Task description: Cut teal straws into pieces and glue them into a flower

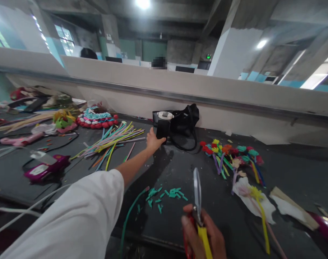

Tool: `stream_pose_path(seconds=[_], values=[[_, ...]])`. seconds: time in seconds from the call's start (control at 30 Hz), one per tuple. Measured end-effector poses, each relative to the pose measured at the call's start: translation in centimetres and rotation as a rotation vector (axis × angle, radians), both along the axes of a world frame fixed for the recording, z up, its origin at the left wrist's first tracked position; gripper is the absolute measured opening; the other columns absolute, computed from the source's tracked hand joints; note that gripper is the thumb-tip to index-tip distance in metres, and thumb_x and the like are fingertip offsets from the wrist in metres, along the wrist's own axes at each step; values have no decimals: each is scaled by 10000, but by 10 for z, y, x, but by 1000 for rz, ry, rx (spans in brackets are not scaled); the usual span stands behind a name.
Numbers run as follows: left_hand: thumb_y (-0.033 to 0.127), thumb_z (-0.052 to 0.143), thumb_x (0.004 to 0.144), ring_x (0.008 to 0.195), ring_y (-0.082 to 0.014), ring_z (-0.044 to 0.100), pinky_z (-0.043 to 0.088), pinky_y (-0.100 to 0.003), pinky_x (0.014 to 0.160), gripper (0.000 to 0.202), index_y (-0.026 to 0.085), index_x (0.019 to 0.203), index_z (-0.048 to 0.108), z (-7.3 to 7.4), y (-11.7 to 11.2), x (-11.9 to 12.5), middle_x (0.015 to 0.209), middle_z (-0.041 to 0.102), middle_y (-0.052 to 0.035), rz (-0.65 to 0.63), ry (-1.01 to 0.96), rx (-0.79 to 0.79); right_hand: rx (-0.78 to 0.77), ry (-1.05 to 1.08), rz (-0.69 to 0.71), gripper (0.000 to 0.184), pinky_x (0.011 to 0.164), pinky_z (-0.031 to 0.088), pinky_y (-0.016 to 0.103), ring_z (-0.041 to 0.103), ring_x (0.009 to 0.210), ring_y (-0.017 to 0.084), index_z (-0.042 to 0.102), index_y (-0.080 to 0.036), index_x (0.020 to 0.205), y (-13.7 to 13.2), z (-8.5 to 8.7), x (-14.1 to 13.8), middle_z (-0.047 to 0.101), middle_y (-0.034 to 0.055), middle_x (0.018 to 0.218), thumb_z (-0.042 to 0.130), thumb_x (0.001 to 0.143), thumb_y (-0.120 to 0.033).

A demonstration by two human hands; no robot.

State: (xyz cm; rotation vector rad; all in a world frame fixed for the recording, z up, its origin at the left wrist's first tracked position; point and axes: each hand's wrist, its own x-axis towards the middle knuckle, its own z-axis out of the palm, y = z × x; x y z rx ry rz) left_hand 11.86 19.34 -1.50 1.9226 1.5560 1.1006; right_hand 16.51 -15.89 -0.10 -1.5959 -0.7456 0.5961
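Observation:
My left hand [152, 141] is stretched far across the dark table and closed on a small black device [162, 130] that stands in front of a black bag [183, 118]. A white round object [165, 115] sits on top of the device. My right hand [204, 233] is near the front edge, gripping scissors [197, 196] with red and yellow handles, blades pointing up and shut. Small green cut pieces [166, 196] lie between the hands, beside a long green pipe cleaner [128, 217].
A pile of coloured pipe cleaners [114, 140] lies left of the device. Pipe-cleaner flowers [234, 158] lie to the right, with white paper [260, 203]. A pink glue gun [45, 169], cables and craft pieces fill the left. A low wall [180, 90] runs behind the table.

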Motion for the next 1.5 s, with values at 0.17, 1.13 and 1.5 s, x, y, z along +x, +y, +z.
stream_pose_path(seconds=[0.17, 1.13, 1.5], values=[[240, 675, 693, 953, -231, 605, 452, -326, 857, 378, 217, 1068, 638, 17, -65, -13, 986, 666, -54, -337, 167, 51, 58, 114, -85, 461, 368, 358, 190, 423, 356, 88, 621, -167, 1021, -7, 15, 14, 451, -78, 430, 655, 750, -538], [145, 630, 675, 707, -222, 613, 399, -363, 747, 55, 167, 625, 642, 31, -184, 53, 716, 700, -91, -891, 498, 389, 188, 102, -14, 461, 380, 396, 193, 450, 378, 82, 575, -172, 1040, 1, 4, 15, 489, -95, 497, 633, 779, -548], [329, 708, 702, 599, -116, 555, 431, -236, 626, 170, 162, 726, 694, 49, -237, -116, 621, 634, 0, -585, -729, -471, 69, -667, 145, 331, 681, 525, 262, 683, 740, 178, 681, -204, 1078, 2, -31, -2, 731, 51, 901, 595, 826, -400]])
